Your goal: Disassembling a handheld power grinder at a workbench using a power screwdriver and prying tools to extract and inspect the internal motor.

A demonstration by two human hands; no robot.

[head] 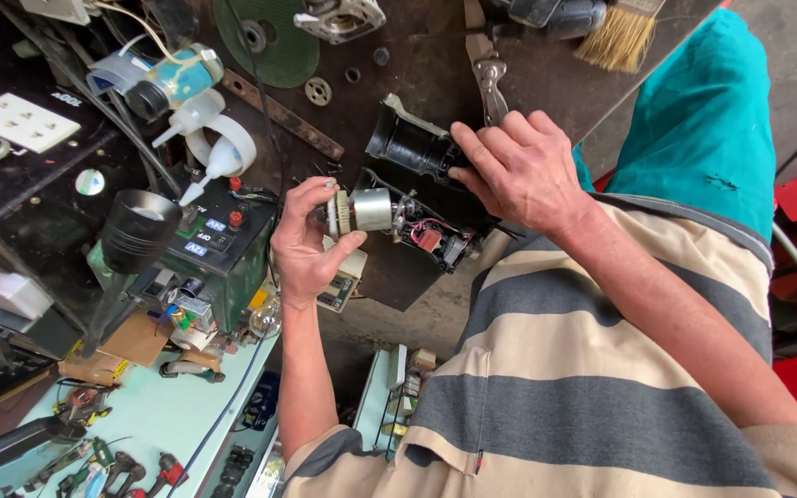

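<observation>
Down low, closest of all, is the person's striped shirt (555, 387). Next comes the left hand (311, 242). Its fingers are wrapped around the end of a small silver motor (371, 209) with a toothed gear on it, and they hold it tight. Wires and a little red and black part (431, 238) hang off the other end of the motor. The right hand (520, 171) is just past it. Its fingers are bent and press down on a black round shell (410, 143) that lies on the dark table (435, 74). To the left stands a green box with switches (219, 249). Farther off are white glue bottles (209, 148), a green disc (265, 41), and a brush (620, 35).
</observation>
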